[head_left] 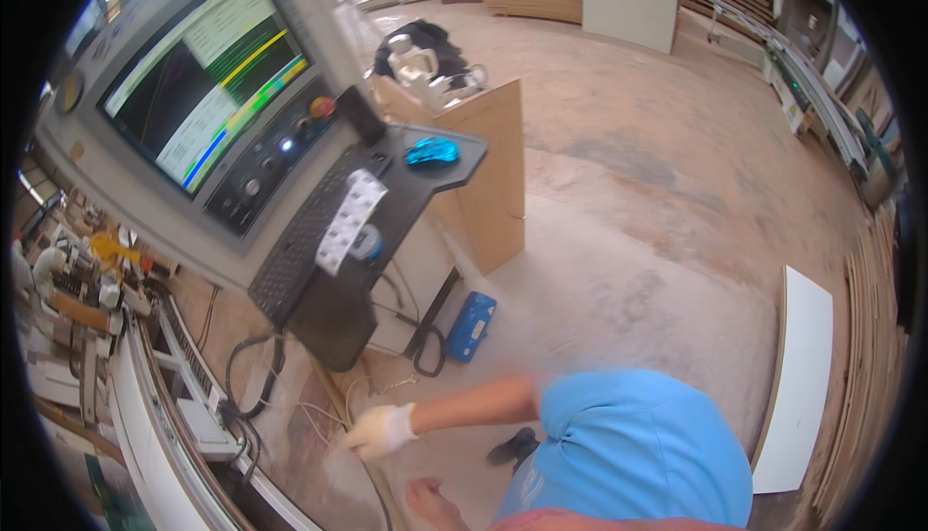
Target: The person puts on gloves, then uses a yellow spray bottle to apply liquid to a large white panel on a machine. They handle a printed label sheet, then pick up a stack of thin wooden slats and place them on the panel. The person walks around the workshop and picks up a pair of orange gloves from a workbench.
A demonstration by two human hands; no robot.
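My right hand (381, 431), in a pale knitted glove, reaches left at the end of a bare forearm. Its fingers are closed beside a beige hose or strip (335, 399) and thin cords near the floor. A whitish blur lies below its fingertips, and I cannot make out what is in the grip. My left hand (432, 502) is bare and low in the view, nearer to me. Its fingers are curled, and whatever they may hold is hidden. The blue shirt (628, 444) on my body fills the lower right, with a dark shoe (512, 446) beside it.
A machine console with a lit screen (208, 77) and keyboard (314, 227) stands left. Its shelf holds a bright blue crumpled item (431, 151) and a printed sheet (351, 220). A blue case (471, 326) lies on the dusty floor. White machine rails (155, 415) run lower left; a white panel (795, 381) leans right.
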